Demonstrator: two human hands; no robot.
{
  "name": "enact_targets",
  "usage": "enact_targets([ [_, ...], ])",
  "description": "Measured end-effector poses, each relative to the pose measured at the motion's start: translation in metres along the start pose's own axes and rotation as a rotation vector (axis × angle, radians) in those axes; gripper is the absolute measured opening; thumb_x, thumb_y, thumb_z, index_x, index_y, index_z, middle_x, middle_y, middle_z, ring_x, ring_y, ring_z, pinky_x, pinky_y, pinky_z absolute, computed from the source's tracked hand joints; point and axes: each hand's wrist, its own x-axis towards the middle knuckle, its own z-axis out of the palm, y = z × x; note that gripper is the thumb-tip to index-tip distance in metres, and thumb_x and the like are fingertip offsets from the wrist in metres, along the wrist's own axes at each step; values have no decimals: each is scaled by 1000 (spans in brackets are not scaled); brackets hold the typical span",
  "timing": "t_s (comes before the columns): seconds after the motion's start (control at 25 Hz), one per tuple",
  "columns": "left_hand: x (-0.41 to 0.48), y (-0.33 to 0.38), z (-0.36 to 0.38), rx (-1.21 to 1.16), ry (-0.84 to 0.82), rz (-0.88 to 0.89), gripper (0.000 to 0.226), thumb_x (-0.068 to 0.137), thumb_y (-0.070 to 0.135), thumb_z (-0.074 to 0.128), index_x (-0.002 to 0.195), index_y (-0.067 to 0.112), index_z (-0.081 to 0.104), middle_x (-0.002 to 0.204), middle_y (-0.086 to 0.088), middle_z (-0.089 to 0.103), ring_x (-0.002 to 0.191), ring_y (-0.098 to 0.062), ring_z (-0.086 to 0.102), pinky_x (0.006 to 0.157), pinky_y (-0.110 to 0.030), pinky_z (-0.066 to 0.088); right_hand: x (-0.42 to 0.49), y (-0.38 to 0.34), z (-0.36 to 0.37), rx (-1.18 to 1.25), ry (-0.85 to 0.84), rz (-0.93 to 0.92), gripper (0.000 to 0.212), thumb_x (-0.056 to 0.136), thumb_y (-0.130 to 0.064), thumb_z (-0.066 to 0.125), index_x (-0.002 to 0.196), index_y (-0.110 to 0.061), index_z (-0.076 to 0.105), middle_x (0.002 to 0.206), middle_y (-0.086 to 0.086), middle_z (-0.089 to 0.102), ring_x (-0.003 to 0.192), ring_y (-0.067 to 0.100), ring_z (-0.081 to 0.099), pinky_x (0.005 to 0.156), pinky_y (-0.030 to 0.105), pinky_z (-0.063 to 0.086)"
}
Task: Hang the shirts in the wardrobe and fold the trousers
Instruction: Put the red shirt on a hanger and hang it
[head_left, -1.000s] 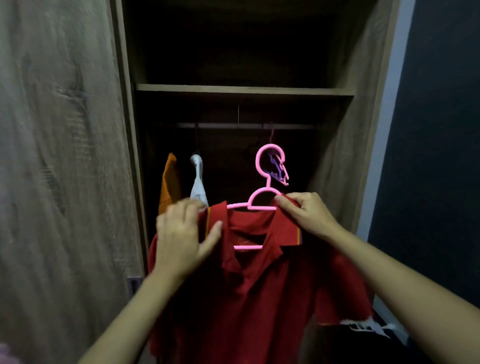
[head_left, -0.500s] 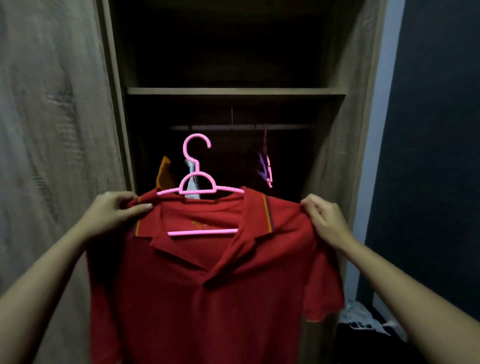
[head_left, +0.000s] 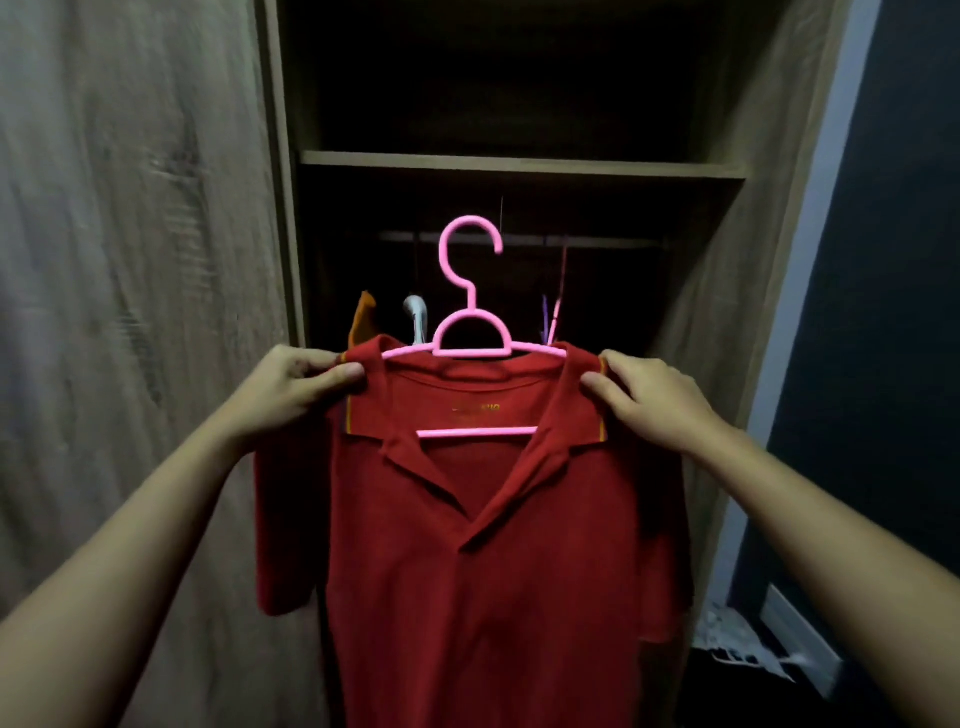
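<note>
Red polo shirt (head_left: 483, 545) is being held up on a pink hanger (head_left: 470, 291) in front of the open wardrobe (head_left: 519, 169), hook apparently not yet on the rail (head_left: 597, 240). Its shoulders are being pinched, one by the left hand (head_left: 291, 384), the other by the right hand (head_left: 654, 400). Hooking is judged next: hanger is best being kept level, the hook being aimed between the whitish garment (head_left: 415, 312) and the purple hanger (head_left: 548, 317), with grips being released only once the rail is taking the weight.
</note>
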Motion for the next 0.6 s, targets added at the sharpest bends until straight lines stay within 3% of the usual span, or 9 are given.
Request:
enact_targets([
  [0.08, -1, 1, -3, 18, -7, 33, 40, 86, 39, 58, 66, 5, 66, 53, 17, 52, 52, 8, 42, 48, -7, 32, -1, 3, 3, 125, 79, 81, 34, 90, -53, 41, 80, -21, 48, 82, -1, 63, 90, 29, 62, 74, 39, 43],
  [0.12, 1, -4, -8, 31, 50, 43, 37, 85, 44, 58, 67, 13, 70, 56, 18, 54, 55, 9, 44, 50, -7, 34, -1, 4, 4, 182, 130, 105, 36, 89, -54, 42, 81, -20, 50, 81, -1, 63, 89, 28, 63, 75, 39, 44],
  [0.2, 0, -23, -18, -42, 223, 2, 13, 87, 31, 62, 82, 35, 74, 78, 20, 68, 71, 13, 55, 69, -4, 45, 0, 5, 5, 252, 205, 134, 39, 83, -58, 39, 81, -21, 52, 80, -1, 62, 87, 26, 62, 77, 40, 45],
  [0.28, -14, -49, -14, -205, 241, -90, 31, 78, 27, 72, 108, 32, 66, 105, 9, 69, 90, 4, 62, 83, -12, 49, 1, 11, 2, 307, 258, 174, 40, 79, -61, 38, 83, -25, 55, 82, 1, 64, 88, 26, 62, 78, 41, 45],
  [0.36, -42, -84, 7, -265, 87, -314, 59, 57, 41, 85, 108, 20, 65, 98, 11, 72, 90, -3, 66, 80, -16, 52, 1, 20, -4, 354, 303, 201, 41, 79, -62, 39, 89, -27, 59, 88, 2, 67, 92, 26, 63, 82, 43, 45],
  [0.44, -69, -112, 30, -181, 29, -493, 40, 57, 36, 85, 88, 18, 68, 74, 20, 71, 81, -9, 64, 74, -22, 52, 2, 29, -10, 327, 298, 206, 42, 80, -60, 40, 90, -24, 58, 88, 2, 67, 92, 25, 62, 82, 42, 45],
  [0.48, -76, -122, 36, -135, 124, -537, 24, 64, 28, 82, 81, 19, 67, 67, 19, 69, 80, -13, 61, 73, -25, 50, 2, 33, -9, 298, 266, 199, 42, 81, -60, 41, 88, -22, 57, 87, 3, 66, 91, 25, 61, 81, 42, 45],
  [0.56, -82, -132, 34, -123, 287, -555, 13, 72, 18, 78, 78, 18, 66, 71, 7, 70, 78, -15, 61, 74, -30, 50, 0, 36, -1, 280, 220, 192, 42, 81, -60, 41, 85, -21, 56, 85, 4, 65, 88, 25, 61, 80, 43, 45],
  [0.6, -83, -132, 32, -156, 268, -554, 11, 75, 16, 77, 80, 17, 67, 75, 4, 71, 74, -13, 64, 73, -29, 53, -1, 36, 4, 307, 220, 205, 43, 80, -62, 41, 86, -22, 57, 86, 5, 66, 89, 26, 61, 81, 43, 45],
])
